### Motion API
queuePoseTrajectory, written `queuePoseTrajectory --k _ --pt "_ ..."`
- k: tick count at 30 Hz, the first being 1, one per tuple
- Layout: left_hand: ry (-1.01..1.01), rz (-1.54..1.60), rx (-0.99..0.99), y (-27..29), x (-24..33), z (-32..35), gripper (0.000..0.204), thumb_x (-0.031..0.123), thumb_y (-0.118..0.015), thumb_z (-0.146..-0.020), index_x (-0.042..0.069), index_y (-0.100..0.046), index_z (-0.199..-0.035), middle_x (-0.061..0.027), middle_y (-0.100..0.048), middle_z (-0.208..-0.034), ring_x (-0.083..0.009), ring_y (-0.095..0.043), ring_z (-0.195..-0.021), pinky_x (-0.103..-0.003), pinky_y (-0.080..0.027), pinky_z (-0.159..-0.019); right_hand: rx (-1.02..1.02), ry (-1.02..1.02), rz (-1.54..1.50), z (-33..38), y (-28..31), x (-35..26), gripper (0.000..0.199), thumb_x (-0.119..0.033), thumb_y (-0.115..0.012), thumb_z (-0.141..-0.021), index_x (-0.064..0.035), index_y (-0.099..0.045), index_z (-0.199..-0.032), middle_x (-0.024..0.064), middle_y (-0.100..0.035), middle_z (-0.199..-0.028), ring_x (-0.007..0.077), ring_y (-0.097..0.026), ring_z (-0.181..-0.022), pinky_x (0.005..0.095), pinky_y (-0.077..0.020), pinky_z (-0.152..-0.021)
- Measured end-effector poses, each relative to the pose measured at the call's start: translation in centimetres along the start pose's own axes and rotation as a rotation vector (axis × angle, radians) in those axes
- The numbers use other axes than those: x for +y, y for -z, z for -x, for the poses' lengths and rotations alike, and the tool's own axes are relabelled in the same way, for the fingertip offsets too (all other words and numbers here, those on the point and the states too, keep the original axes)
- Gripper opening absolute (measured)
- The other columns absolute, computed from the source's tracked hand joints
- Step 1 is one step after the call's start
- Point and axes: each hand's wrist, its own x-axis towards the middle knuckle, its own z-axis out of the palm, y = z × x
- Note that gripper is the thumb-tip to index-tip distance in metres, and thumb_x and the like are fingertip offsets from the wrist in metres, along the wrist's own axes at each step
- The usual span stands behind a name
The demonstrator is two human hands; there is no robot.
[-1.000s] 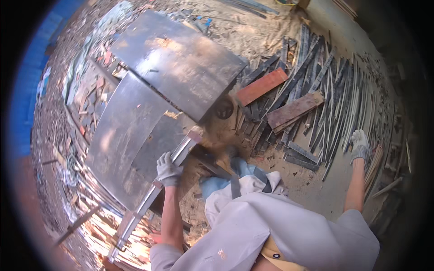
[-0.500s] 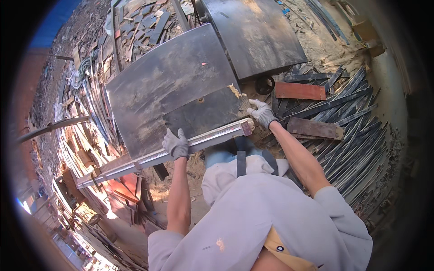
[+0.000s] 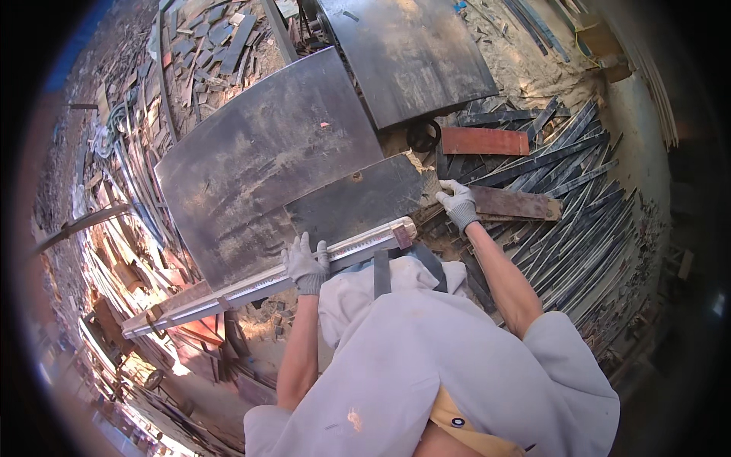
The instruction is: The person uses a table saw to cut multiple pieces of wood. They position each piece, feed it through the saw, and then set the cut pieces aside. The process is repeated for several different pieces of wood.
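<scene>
A dark flat board (image 3: 354,202) with a ragged, pale broken right end lies on a large grey metal tabletop (image 3: 259,145). That end sticks out past the table's right edge, where my gloved right hand (image 3: 459,206) grips its corner. My gloved left hand (image 3: 307,268) lies over the long straight rail (image 3: 255,277) along the table's near side. Its fingers are apart and reach to the board's near left corner; how firmly they press cannot be seen. A scale strip runs along the rail, which has a reddish block (image 3: 401,234) near its right end.
Beyond stands a second metal tabletop (image 3: 415,61), with a black handwheel (image 3: 423,136) below it. To the right lie a red board (image 3: 485,141), a brownish board (image 3: 514,203) and a heap of dark strips (image 3: 586,221). Scrap pieces (image 3: 221,46) cover the ground at the far left.
The board has slid right across the tabletop, its broken end now farther past the edge. My right hand has moved outward with it. My left hand has shifted right along the rail.
</scene>
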Motion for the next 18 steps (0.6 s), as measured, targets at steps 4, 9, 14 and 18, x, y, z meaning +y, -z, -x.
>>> queuePoseTrajectory --k 4,9,14,18 --pt "0.029 0.120 -0.001 -0.5 2.7 -1.2 0.062 0.051 -0.061 -0.099 0.009 -0.061 -0.143 -0.0254 -0.060 -0.139 -0.0433 -0.057 -0.128 -0.056 -0.041 -0.111 0.035 0.045 0.074 -2.4 1.9 1.2 0.033 -0.010 -0.075 -0.088 -0.0016 -0.074 -0.120 0.0085 -0.078 -0.099 0.0171 -0.070 -0.086 0.0336 -0.0559 -0.081" --pt "0.045 0.067 0.132 -0.5 4.4 -2.4 0.050 0.041 -0.063 -0.096 0.010 -0.068 -0.135 -0.0227 -0.060 -0.135 -0.0420 -0.056 -0.125 -0.054 -0.045 -0.105 0.114 0.265 0.439 -2.9 1.6 -0.2 0.037 -0.016 -0.077 -0.086 -0.0030 -0.074 -0.120 0.0177 -0.073 -0.103 0.0329 -0.070 -0.093 0.0424 -0.0552 -0.087" --pt "0.048 0.065 0.186 0.1 3.8 -7.1 0.043 0.034 -0.063 -0.095 0.010 -0.072 -0.129 -0.0227 -0.063 -0.130 -0.0400 -0.059 -0.122 -0.053 -0.046 -0.103 0.105 0.161 0.488 -6.2 -0.3 -3.8 0.037 -0.020 -0.079 -0.086 -0.0067 -0.074 -0.121 0.0222 -0.070 -0.110 0.0407 -0.067 -0.107 0.0467 -0.0539 -0.095" --pt "0.032 0.073 0.229 0.8 3.8 -12.0 0.041 0.031 -0.062 -0.094 0.010 -0.073 -0.127 -0.0222 -0.066 -0.126 -0.0397 -0.061 -0.121 -0.051 -0.047 -0.103 0.154 0.190 0.454 -10.3 -0.7 -6.6 0.037 -0.021 -0.079 -0.086 -0.0071 -0.074 -0.120 0.0212 -0.071 -0.111 0.0390 -0.069 -0.107 0.0469 -0.0546 -0.095"
